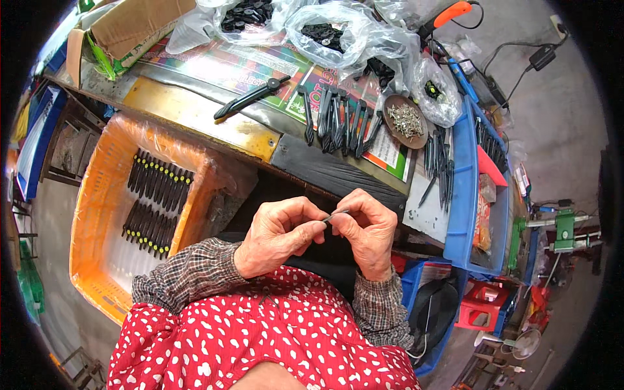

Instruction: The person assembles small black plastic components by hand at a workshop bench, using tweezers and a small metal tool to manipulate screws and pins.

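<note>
My left hand (278,234) and my right hand (369,231) meet in front of my lap, just off the table's near edge. Between their thumbs and forefingers they pinch a small, thin dark piece (334,215); the fingers cover most of it, so its kind does not show. Beyond them, several long black handle-like parts (333,122) lie in a row on the table. One longer black part with a round end (252,98) lies apart to the left. Right of the row is a round brown dish (389,110) of small metal pins or screws.
An orange crate (83,250) at left holds rows of black parts with yellow-green dots (159,182). Plastic bags of black pieces (323,37) and an open cardboard box (133,27) stand at the back. A blue bin (460,195) and an orange-handled tool (448,15) are right.
</note>
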The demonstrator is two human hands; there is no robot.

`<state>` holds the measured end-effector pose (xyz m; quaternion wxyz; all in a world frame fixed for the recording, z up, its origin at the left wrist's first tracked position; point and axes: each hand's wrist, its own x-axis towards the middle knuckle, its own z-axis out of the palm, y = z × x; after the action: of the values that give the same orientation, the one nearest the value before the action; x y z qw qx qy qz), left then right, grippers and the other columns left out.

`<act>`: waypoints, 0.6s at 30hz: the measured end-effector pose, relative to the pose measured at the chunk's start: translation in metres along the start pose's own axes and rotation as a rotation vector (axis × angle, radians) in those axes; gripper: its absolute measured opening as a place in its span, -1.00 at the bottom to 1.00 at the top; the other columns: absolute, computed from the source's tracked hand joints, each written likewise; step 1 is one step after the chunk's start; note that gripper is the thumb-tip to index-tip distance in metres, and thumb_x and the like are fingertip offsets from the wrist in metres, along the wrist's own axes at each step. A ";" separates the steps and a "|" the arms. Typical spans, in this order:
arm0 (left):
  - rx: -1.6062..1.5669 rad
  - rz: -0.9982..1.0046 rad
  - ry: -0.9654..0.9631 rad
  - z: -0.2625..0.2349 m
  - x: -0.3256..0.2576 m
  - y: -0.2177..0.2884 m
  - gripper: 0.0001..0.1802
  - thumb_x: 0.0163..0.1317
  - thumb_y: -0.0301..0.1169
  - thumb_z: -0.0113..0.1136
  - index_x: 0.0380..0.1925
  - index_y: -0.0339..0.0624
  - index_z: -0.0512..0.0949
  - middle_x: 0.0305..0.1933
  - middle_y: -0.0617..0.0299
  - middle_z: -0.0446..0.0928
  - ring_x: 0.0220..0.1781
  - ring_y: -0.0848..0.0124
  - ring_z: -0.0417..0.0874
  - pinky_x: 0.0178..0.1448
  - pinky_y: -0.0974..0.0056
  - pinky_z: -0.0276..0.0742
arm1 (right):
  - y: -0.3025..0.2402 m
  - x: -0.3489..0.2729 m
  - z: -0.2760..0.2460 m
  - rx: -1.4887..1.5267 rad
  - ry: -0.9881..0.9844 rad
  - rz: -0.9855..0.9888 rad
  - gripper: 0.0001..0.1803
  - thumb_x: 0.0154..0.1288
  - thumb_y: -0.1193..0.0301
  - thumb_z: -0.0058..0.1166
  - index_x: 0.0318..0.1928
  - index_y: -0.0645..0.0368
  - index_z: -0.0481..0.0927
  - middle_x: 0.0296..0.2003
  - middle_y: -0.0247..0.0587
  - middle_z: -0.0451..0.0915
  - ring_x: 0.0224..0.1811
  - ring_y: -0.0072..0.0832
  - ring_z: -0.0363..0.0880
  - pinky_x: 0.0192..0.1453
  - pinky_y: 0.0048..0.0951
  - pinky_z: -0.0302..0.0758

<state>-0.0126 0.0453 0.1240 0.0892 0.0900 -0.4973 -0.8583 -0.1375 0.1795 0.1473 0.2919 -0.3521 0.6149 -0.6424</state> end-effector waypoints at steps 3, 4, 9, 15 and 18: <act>-0.043 -0.023 -0.002 0.000 0.000 0.002 -0.87 0.28 -0.49 0.14 -0.23 -0.33 0.53 -0.47 0.29 0.56 -0.58 0.70 0.41 -0.55 0.57 0.29 | -0.006 0.001 0.004 0.016 0.031 0.040 -0.88 0.14 0.62 0.22 -0.28 0.34 0.59 -0.32 -0.32 0.50 -0.35 -0.67 0.50 -0.30 -0.66 0.46; -0.040 -0.020 0.000 -0.001 0.001 0.002 -0.87 0.28 -0.49 0.14 -0.23 -0.33 0.53 -0.47 0.29 0.56 -0.58 0.70 0.41 -0.55 0.57 0.29 | -0.008 0.001 0.006 0.069 0.048 0.091 -0.88 0.14 0.61 0.23 -0.29 0.34 0.59 -0.33 -0.32 0.50 -0.35 -0.67 0.49 -0.30 -0.66 0.46; -0.013 -0.003 -0.038 -0.002 0.001 0.001 -0.84 0.31 -0.46 0.13 -0.19 -0.32 0.51 -0.44 0.23 0.58 -0.58 0.67 0.41 -0.54 0.55 0.29 | 0.001 0.001 0.000 -0.002 0.018 -0.002 -0.86 0.14 0.60 0.23 -0.26 0.33 0.60 -0.31 -0.33 0.50 -0.34 -0.68 0.51 -0.28 -0.67 0.47; -0.030 -0.011 -0.008 -0.002 0.003 0.001 -0.87 0.29 -0.47 0.13 -0.23 -0.32 0.52 -0.47 0.29 0.55 -0.59 0.70 0.40 -0.57 0.56 0.28 | -0.005 0.004 0.006 0.060 0.039 0.055 -0.86 0.14 0.59 0.24 -0.26 0.33 0.59 -0.32 -0.34 0.50 -0.34 -0.68 0.52 -0.30 -0.67 0.48; -0.017 0.000 -0.020 -0.001 0.003 0.000 -0.87 0.29 -0.48 0.12 -0.23 -0.32 0.52 -0.47 0.29 0.55 -0.59 0.69 0.40 -0.58 0.55 0.27 | 0.004 0.002 0.001 0.030 0.028 0.013 -0.85 0.14 0.58 0.25 -0.26 0.33 0.59 -0.32 -0.35 0.50 -0.33 -0.67 0.52 -0.29 -0.67 0.48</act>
<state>-0.0149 0.0439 0.1239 0.0850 0.0809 -0.4908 -0.8633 -0.1378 0.1773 0.1432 0.2925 -0.3346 0.6115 -0.6547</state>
